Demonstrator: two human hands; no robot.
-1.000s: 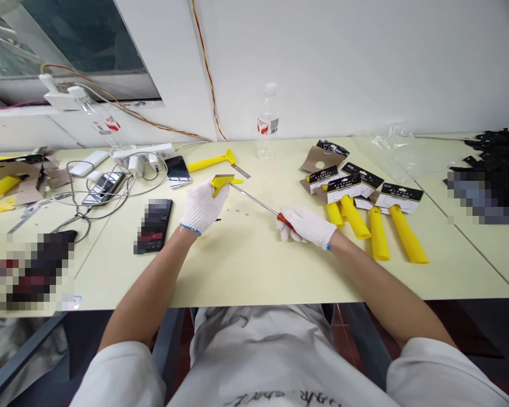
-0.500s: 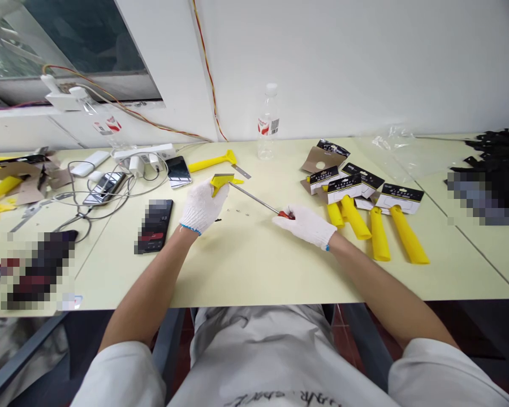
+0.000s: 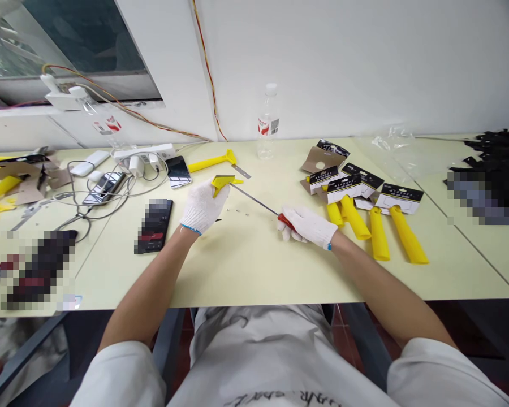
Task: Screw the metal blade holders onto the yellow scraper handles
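My left hand [image 3: 204, 204], in a white knit glove, is closed around a yellow scraper [image 3: 223, 181] whose head sticks out past the fingers. My right hand [image 3: 307, 225], gloved the same way, grips the red handle of a screwdriver [image 3: 258, 199]. Its long metal shaft slants up to the left, and the tip meets the scraper head; the exact contact is too small to make out. On the table below the shaft lie a few tiny screws [image 3: 246, 214]. Behind my left hand lie another yellow scraper [image 3: 207, 163] and a flat metal blade [image 3: 241, 171].
Several yellow handles with black-and-white cards [image 3: 401, 199] lie to the right. A clear bottle [image 3: 268, 127] stands near the wall. Phones [image 3: 155, 226], cables and a power strip [image 3: 144, 151] fill the left side. At far right is a black pile [image 3: 498, 169] beside a plastic bag [image 3: 401, 150].
My right hand has shifted its hold on the screwdriver handle; more of the red handle and the fingers beneath it now show. My left hand and the scraper have barely moved.
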